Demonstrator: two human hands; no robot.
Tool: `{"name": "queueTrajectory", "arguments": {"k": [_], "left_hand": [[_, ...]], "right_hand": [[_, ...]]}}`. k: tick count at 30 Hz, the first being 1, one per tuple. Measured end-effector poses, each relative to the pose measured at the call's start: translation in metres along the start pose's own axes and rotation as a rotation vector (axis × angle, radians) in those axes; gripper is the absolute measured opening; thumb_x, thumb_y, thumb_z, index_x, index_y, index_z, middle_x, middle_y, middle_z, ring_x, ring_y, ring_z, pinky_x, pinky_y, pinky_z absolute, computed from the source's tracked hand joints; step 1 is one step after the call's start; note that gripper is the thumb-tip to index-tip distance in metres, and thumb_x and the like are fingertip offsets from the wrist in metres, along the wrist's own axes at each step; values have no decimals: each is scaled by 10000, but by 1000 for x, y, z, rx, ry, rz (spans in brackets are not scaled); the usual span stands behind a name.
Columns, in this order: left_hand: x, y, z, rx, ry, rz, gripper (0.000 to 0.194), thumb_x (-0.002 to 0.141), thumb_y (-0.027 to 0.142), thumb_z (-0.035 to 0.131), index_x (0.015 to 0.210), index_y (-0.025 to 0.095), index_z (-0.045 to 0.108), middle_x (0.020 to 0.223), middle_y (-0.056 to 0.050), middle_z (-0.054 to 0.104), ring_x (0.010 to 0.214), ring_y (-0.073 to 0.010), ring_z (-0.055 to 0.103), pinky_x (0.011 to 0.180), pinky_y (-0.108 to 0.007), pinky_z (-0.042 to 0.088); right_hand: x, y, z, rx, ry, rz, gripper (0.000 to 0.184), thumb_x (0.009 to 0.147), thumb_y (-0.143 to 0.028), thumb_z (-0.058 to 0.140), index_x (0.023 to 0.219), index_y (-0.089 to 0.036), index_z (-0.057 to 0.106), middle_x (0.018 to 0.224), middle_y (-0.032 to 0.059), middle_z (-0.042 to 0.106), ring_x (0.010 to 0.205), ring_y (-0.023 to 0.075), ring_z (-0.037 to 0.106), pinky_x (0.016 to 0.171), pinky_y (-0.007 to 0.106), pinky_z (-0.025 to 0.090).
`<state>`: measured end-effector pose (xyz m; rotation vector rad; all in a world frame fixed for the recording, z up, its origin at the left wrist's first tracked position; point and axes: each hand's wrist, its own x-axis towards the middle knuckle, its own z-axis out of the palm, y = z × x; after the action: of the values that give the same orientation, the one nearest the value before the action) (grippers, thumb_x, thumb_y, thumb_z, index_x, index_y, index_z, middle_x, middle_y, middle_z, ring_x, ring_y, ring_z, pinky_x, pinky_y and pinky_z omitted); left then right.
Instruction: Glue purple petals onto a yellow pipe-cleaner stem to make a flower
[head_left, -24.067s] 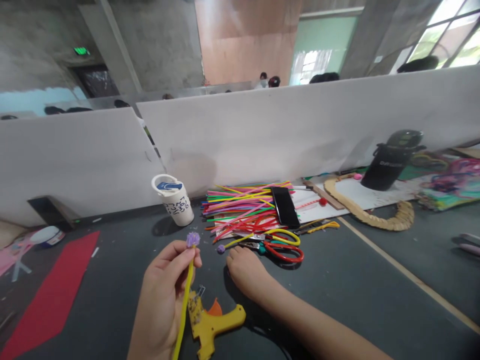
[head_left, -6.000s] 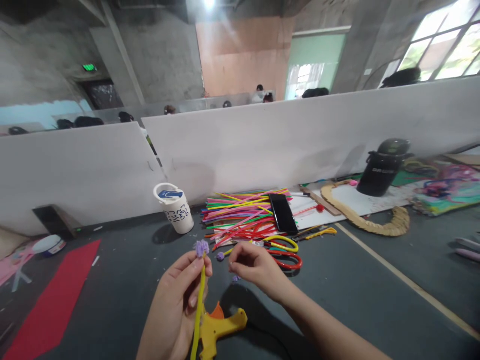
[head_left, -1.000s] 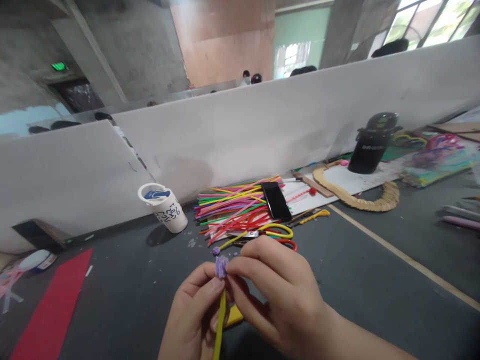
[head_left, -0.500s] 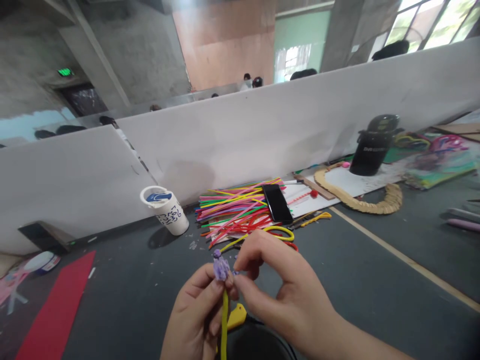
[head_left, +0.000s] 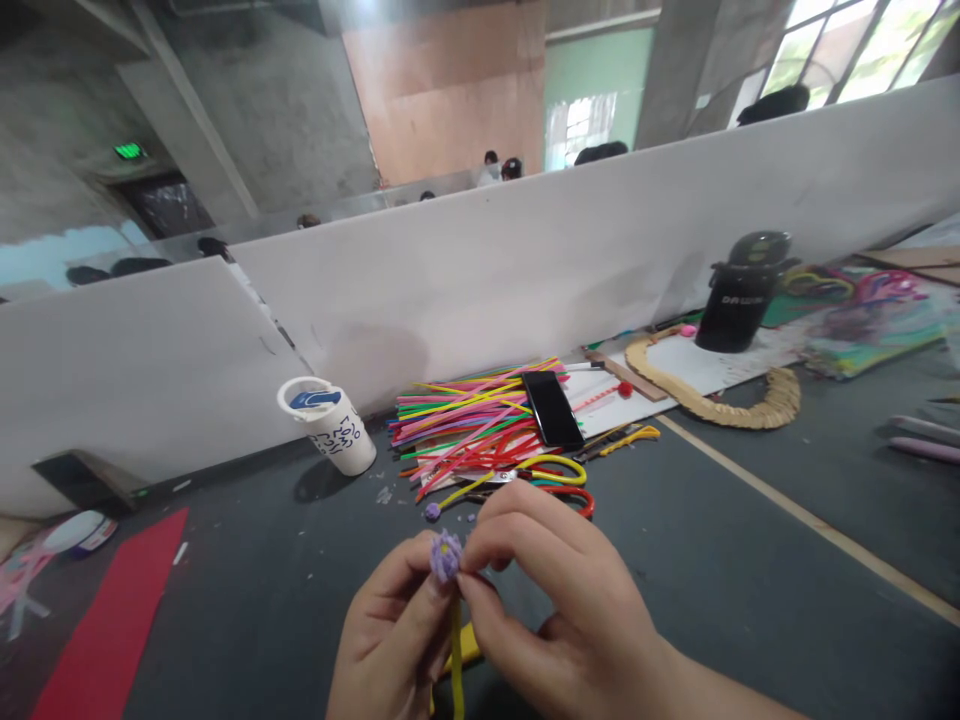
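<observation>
A small purple flower [head_left: 445, 556] with a yellow centre tops a yellow fuzzy stem [head_left: 458, 660] that hangs downward. My left hand [head_left: 397, 620] pinches it just below the petals, between thumb and forefinger. On the flower's right side, the thumb and forefinger of my right hand [head_left: 559, 590] close together against the petals; whether a bit of purple is caught between them is hard to see. Behind the hands lies another yellow stem with a purple tip [head_left: 433, 511], beside scissors with yellow handles [head_left: 559, 468]. Part of a yellow object [head_left: 466, 648] shows beneath my hands.
Several coloured pipe cleaners [head_left: 465, 415] lie under a black phone [head_left: 552, 408]. A white cup [head_left: 330, 425] stands left of them, with red paper [head_left: 112, 620] further left. At right are a curved cardboard piece [head_left: 720, 405] and a black bottle [head_left: 735, 295]. A white partition [head_left: 480, 270] runs behind.
The flower has tipped so its yellow centre faces me. My right fingers have come together against its petals. The scissors show more clearly behind my hands.
</observation>
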<state>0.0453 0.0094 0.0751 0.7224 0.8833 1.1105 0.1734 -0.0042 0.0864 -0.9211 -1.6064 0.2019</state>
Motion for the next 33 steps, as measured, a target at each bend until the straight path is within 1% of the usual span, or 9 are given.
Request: {"name": "queueTrajectory", "arguments": {"k": [2,6,11,16,19,21,23,26,33], "left_hand": [[0,0,1,11,0,28,223,536,315,906,614,187,742,659,7,622,555,-78,477,551,-165,422],[1,-1,-2,95,-13,118,208,555,366,890,664,227,779,656,1,620,627,-125,511,568,-183,422],[3,-4,-7,196,-50,274,176,636,400,840,700,246,785,639,5,610,624,-133,514,593,-194,435],[10,-8,-18,264,-175,492,134,775,363,733,746,239,775,717,-14,636,632,-133,533,580,-201,440],[13,-9,-25,319,-241,601,98,777,310,732,721,244,778,742,-30,666,712,-171,595,641,-236,473],[12,-9,-26,289,-229,580,94,765,322,745,713,256,787,724,-25,672,678,-164,595,625,-239,473],[11,-10,-24,254,-227,520,118,746,369,757,714,264,798,703,-25,676,643,-160,590,595,-239,471],[9,-10,-21,233,-242,444,136,712,396,779,725,266,813,690,-36,678,618,-166,590,559,-245,475],[8,-11,-18,212,-242,382,172,680,412,802,797,289,829,657,-32,677,577,-154,578,513,-231,436]], "right_hand": [[0,-1,-1,-4,-1,8,152,793,-41,535,770,-183,584,733,22,612,666,131,580,601,226,491],[0,-1,-2,-8,-3,5,159,792,-28,536,771,-180,578,735,23,610,670,129,578,605,221,487],[0,-2,-3,40,-3,22,173,770,-15,537,761,-185,564,735,7,590,675,117,568,617,206,474],[5,-6,-14,252,-112,175,224,685,6,558,799,-187,573,753,-27,562,689,96,535,639,182,467],[8,-1,-19,370,-263,203,413,646,41,658,993,-181,628,942,-3,559,868,113,558,807,204,485],[8,4,-21,427,-373,201,502,638,43,721,1075,-191,637,1039,12,517,955,127,549,883,224,480],[8,8,-21,461,-430,184,492,647,41,730,1070,-197,647,1060,11,482,956,126,542,876,224,487],[8,12,-21,457,-444,147,450,649,73,675,1019,-181,649,1056,10,476,930,119,536,852,221,491],[8,10,-21,396,-440,119,407,644,85,620,965,-165,617,1029,9,486,900,114,522,794,212,500]]}}
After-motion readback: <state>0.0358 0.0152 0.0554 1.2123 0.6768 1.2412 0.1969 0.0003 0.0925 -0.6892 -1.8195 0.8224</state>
